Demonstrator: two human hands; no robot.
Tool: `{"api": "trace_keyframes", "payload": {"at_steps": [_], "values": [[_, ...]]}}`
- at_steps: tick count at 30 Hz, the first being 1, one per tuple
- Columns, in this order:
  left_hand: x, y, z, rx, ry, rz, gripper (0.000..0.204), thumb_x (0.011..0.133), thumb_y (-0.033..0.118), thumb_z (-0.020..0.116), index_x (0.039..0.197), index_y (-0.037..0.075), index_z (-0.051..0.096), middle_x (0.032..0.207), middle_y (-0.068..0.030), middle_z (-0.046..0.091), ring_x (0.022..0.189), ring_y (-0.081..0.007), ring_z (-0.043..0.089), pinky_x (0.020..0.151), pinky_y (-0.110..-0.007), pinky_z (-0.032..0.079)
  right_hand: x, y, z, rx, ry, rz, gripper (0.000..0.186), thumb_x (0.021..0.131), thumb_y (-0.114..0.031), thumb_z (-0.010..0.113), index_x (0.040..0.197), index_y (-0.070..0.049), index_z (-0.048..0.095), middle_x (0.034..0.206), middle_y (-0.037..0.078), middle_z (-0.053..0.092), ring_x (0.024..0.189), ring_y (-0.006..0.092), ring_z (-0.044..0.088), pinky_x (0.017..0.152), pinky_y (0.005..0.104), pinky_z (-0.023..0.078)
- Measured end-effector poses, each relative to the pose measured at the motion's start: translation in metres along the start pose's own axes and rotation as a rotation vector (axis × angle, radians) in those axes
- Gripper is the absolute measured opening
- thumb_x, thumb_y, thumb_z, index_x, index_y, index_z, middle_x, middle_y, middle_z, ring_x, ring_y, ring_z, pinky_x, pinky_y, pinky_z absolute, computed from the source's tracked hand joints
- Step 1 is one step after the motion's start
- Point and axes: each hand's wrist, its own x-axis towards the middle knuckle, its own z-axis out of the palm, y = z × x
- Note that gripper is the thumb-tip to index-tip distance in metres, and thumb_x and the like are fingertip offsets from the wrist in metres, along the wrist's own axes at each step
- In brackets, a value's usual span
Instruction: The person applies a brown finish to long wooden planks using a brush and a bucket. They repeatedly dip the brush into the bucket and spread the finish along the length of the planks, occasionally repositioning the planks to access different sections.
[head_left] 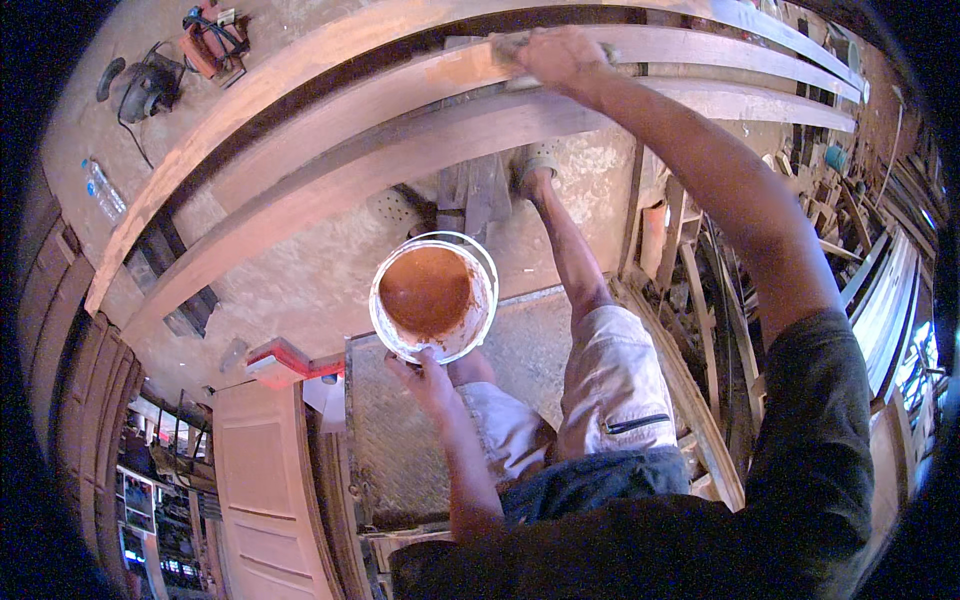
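Observation:
My left hand (430, 384) grips the near rim of a white bucket (479, 314), thumb over the edge. Inside is an orange-brown paste or liquid (428, 290), and smears of it mark the bucket wall. Stretched far forward, my right hand (562, 60) presses a greyish cloth-like pad (511, 52) onto a long wooden board (340, 135); its fingers mostly cover the pad, so its exact kind is unclear. Left of that hand, an orange tint shows on the board. Another board (400, 165) lies nearer, and a lighter orange one (215, 115) farther off.
Dark wooden blocks (475, 190) sit under the boards. At the far left are power tools (150, 95) with cords and a plastic bottle (103, 188). Timber offcuts (700, 300) crowd the right side. A panelled door (265, 480) stands at lower left, near a red-and-white box (280, 362).

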Motion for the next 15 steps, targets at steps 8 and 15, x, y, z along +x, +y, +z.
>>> {"api": "trace_keyframes", "payload": {"at_steps": [8,15], "values": [[0.017,-0.002,-0.009,0.097,-0.137,0.030,0.045,0.082,0.000,0.051,0.125,0.001,0.036,0.118,-0.0159,0.049,0.107,-0.0245,0.049,0.095,-0.035,0.040,-0.074,0.084,0.028,0.033,-0.358,0.276,0.035,0.093,-0.026,0.047,0.127,-0.035,0.052,0.088,0.016,0.068,0.081,0.0333,0.069,0.068,0.0472,0.055],[0.017,0.009,-0.001,0.205,-0.187,0.077,0.048,0.080,-0.002,0.052,0.126,0.002,0.036,0.119,-0.0149,0.048,0.111,-0.0252,0.048,0.099,-0.035,0.036,-0.068,-0.017,0.035,0.508,0.012,0.216,0.049,0.096,-0.035,0.043,0.144,-0.034,0.030,0.107,0.019,0.063,0.090,0.0400,0.064,0.075,0.0504,0.053]]}}
